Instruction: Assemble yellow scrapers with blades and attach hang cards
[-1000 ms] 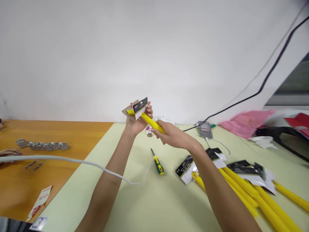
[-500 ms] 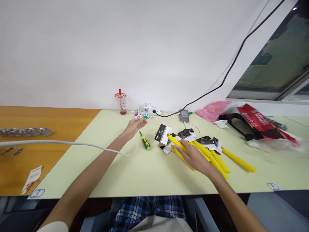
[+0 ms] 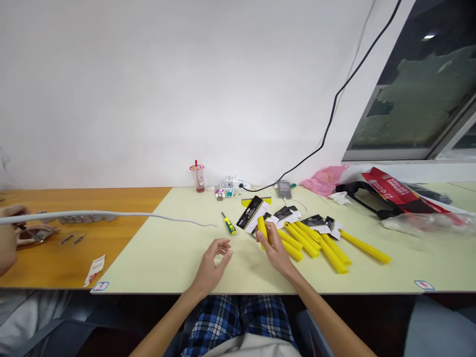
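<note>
My right hand (image 3: pixel 275 250) is wrapped round a yellow plastic handle (image 3: pixel 262 229), held upright-tilted above the table. A black and white packaging card (image 3: pixel 253 214) shows just behind it; I cannot tell whether they are joined. My left hand (image 3: pixel 211 265) hovers over the table's front part, fingers curved and apart, with nothing in it. Several more yellow handles (image 3: pixel 334 253) lie to the right of my right hand, with black and white cards (image 3: pixel 316 223) at their far ends. Ahead of my left hand lies a green and yellow screwdriver (image 3: pixel 228 223).
A lidded cup (image 3: pixel 200 179) stands by the wall near a power strip (image 3: pixel 232 182). A yellow strip (image 3: pixel 246 202) lies behind the cards. Pink plastic (image 3: pixel 323 181) and a red package (image 3: pixel 394 191) are at right. A co-worker's hands (image 3: pixel 26 228) work at the brown table (image 3: pixel 141 253).
My right hand has lifted a yellow handle from the pile and turned it more upright. My left hand has drawn back toward the front edge. The view has turned left, bringing a co-worker's hands in.
</note>
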`<state>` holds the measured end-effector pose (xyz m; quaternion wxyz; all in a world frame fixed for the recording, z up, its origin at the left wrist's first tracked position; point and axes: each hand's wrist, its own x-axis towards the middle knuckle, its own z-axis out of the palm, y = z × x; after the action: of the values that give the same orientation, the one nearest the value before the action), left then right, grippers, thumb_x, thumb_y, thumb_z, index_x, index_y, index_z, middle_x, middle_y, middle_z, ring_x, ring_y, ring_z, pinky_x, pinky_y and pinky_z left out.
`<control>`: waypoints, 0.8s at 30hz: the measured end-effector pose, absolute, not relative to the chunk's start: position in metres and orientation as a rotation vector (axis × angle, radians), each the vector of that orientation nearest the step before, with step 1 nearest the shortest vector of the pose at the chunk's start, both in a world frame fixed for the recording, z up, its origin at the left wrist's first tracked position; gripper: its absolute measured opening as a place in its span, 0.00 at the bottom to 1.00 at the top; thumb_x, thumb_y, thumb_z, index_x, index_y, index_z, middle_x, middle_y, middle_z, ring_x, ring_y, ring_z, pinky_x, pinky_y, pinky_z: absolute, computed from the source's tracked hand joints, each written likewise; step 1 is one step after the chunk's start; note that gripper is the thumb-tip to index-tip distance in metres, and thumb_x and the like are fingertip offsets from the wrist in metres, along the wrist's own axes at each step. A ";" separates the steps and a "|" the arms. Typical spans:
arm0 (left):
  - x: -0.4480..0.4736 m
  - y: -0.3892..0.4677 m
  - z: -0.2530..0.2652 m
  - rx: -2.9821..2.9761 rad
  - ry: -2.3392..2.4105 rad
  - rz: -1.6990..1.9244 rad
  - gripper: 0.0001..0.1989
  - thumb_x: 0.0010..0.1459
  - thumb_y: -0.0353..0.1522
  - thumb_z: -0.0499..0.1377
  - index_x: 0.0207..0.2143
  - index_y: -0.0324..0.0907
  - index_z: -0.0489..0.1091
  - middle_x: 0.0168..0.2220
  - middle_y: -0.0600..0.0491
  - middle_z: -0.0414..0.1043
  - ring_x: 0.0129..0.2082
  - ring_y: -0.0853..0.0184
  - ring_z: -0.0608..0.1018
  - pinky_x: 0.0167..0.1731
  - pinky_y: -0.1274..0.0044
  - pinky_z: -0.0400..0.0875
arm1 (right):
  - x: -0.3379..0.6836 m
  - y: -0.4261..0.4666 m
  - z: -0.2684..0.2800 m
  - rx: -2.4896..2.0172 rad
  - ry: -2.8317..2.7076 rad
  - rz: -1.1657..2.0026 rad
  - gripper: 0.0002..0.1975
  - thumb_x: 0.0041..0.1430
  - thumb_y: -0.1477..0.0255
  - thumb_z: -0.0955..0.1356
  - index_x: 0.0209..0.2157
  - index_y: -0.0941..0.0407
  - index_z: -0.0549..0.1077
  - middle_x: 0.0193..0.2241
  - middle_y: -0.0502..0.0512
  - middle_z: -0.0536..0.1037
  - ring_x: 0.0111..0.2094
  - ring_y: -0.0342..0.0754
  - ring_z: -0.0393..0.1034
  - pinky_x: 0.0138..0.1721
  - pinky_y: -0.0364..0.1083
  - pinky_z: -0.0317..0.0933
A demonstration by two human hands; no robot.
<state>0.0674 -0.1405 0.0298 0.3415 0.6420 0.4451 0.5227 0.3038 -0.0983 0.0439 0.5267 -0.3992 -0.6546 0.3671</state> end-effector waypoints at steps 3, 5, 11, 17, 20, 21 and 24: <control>0.094 -0.131 0.039 1.696 1.097 1.498 0.23 0.67 0.43 0.66 0.62 0.50 0.70 0.58 0.44 0.76 0.54 0.57 0.80 0.53 0.64 0.77 | 0.297 -0.092 0.035 -0.935 -1.515 0.827 0.20 0.73 0.49 0.66 0.52 0.51 0.65 0.42 0.53 0.71 0.42 0.53 0.68 0.49 0.52 0.65; 0.112 -0.121 0.048 1.655 1.070 1.609 0.22 0.67 0.42 0.67 0.61 0.49 0.70 0.59 0.45 0.75 0.56 0.57 0.79 0.53 0.65 0.78 | 0.295 -0.090 0.028 -0.939 -1.505 0.789 0.20 0.73 0.51 0.66 0.52 0.51 0.66 0.44 0.54 0.71 0.44 0.53 0.68 0.50 0.53 0.65; 0.143 -0.109 0.061 1.796 0.996 1.801 0.06 0.72 0.37 0.63 0.46 0.47 0.80 0.44 0.49 0.80 0.47 0.61 0.81 0.49 0.70 0.76 | 0.296 -0.090 0.013 -0.904 -1.523 0.799 0.13 0.76 0.56 0.65 0.49 0.50 0.65 0.44 0.53 0.70 0.43 0.51 0.67 0.48 0.52 0.66; 0.140 -0.100 0.058 1.622 1.000 1.792 0.07 0.70 0.38 0.65 0.45 0.47 0.81 0.44 0.49 0.80 0.46 0.62 0.80 0.47 0.72 0.75 | 0.297 -0.090 0.012 -0.918 -1.512 0.735 0.14 0.76 0.58 0.65 0.52 0.51 0.65 0.46 0.55 0.72 0.44 0.51 0.70 0.48 0.52 0.69; 0.138 -0.083 0.059 1.355 0.985 1.837 0.11 0.67 0.42 0.68 0.44 0.46 0.80 0.43 0.49 0.80 0.45 0.62 0.80 0.47 0.72 0.75 | 0.297 -0.089 0.009 -0.941 -1.577 0.581 0.16 0.76 0.59 0.65 0.56 0.53 0.66 0.50 0.60 0.75 0.51 0.55 0.71 0.57 0.57 0.67; 0.138 -0.077 0.060 1.283 0.971 1.857 0.12 0.65 0.44 0.69 0.43 0.45 0.80 0.43 0.49 0.80 0.46 0.62 0.80 0.48 0.72 0.75 | 0.297 -0.089 0.007 -0.952 -1.602 0.524 0.15 0.76 0.60 0.65 0.57 0.53 0.67 0.51 0.61 0.75 0.53 0.56 0.71 0.58 0.58 0.67; 0.145 -0.066 0.058 1.065 0.921 1.836 0.18 0.61 0.46 0.72 0.48 0.46 0.78 0.51 0.47 0.79 0.55 0.60 0.78 0.55 0.71 0.73 | 0.297 -0.088 0.003 -0.991 -1.652 0.320 0.14 0.76 0.62 0.65 0.57 0.53 0.71 0.50 0.62 0.76 0.52 0.58 0.73 0.57 0.60 0.69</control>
<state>0.1450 -0.0663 0.0584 0.4023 0.4214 0.3644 0.7266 0.2971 -0.0883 0.0031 0.5599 -0.4205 -0.7009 0.1356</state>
